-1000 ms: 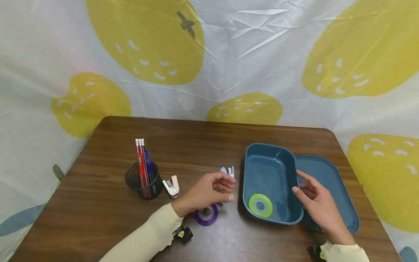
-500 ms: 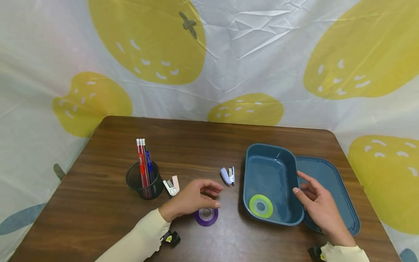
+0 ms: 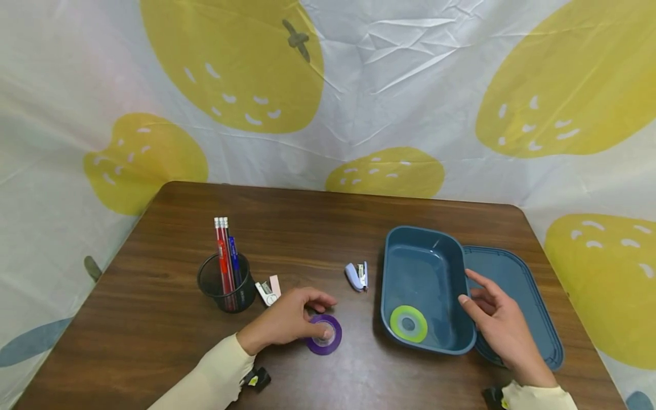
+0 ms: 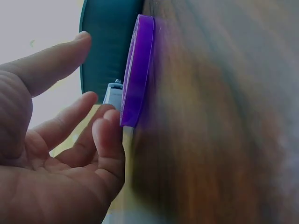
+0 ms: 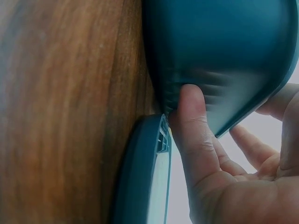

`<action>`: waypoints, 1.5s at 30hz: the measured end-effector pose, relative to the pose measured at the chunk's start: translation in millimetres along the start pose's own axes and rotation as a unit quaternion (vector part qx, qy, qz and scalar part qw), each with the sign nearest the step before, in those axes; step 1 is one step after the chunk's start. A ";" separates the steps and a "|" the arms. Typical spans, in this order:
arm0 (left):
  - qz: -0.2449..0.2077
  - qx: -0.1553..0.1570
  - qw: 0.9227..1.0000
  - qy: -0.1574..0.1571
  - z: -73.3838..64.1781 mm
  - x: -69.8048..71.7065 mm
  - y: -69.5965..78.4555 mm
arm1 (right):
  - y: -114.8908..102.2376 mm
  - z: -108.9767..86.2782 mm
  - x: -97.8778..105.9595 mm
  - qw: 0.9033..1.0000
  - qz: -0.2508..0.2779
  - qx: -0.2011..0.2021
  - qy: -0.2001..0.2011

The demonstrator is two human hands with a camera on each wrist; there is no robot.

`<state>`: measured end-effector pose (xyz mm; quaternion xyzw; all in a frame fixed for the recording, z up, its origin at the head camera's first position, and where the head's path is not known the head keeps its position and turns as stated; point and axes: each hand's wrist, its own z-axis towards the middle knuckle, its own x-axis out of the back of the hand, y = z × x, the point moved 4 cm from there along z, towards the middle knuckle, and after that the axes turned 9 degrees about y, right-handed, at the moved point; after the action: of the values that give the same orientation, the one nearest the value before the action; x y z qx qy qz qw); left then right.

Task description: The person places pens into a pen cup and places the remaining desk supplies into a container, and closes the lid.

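My left hand (image 3: 287, 320) hovers low beside a purple tape roll (image 3: 334, 342) lying flat on the table. Its thumb passes over the roll in the head view, and its fingers stay loosely bent around nothing. Seen from the left wrist, the roll (image 4: 140, 70) lies just past the lower fingertips; whether they touch it I cannot tell. On the right, my right hand (image 3: 504, 327) holds the long side of a deep blue box (image 3: 425, 265), thumb over the rim. A finger presses the outer wall in the right wrist view. Inside the box lies a green tape roll (image 3: 417, 323).
A blue lid (image 3: 517, 285) lies right of the box, partly behind the right hand. Left of the box is a small light-blue stapler (image 3: 353, 278). A pink-and-white stapler (image 3: 269, 290) lies near a black pen cup (image 3: 210, 279) with several pencils and pens.
My left hand has moved left and toward me, from beside the light-blue stapler to the purple tape roll. That stapler now shows fully. My right hand has kept its place on the box.
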<state>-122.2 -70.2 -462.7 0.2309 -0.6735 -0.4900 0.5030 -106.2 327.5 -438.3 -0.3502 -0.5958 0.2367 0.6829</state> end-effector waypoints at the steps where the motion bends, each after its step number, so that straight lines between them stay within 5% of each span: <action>1: 0.004 0.000 1.000 -0.002 -0.8 0.3 -0.3 | -0.1 -0.1 0.1 1.000 0.001 0.000 0.000; 11: 0.029 0.012 0.999 -0.038 -4.5 -1.2 -6.6 | 0.5 -0.2 -0.8 1.000 -0.001 -0.004 0.004; 18: 0.062 -0.032 0.996 -0.050 -6.1 -1.0 -4.6 | 0.8 -0.8 -1.1 1.000 -0.004 -0.007 0.006; 28: 0.118 -0.030 0.992 -0.046 -7.3 -3.7 -4.6 | 1.5 -1.2 -3.5 1.000 -0.001 -0.012 0.000; 45: 0.067 -0.036 0.997 -0.022 -2.1 1.7 -1.7 | 0.2 0.4 -0.6 0.999 0.012 -0.021 -0.024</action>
<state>-121.3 -73.2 -463.4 0.1555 -0.6803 -0.4843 0.5277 -106.7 327.3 -438.8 -0.3657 -0.6128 0.2405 0.6579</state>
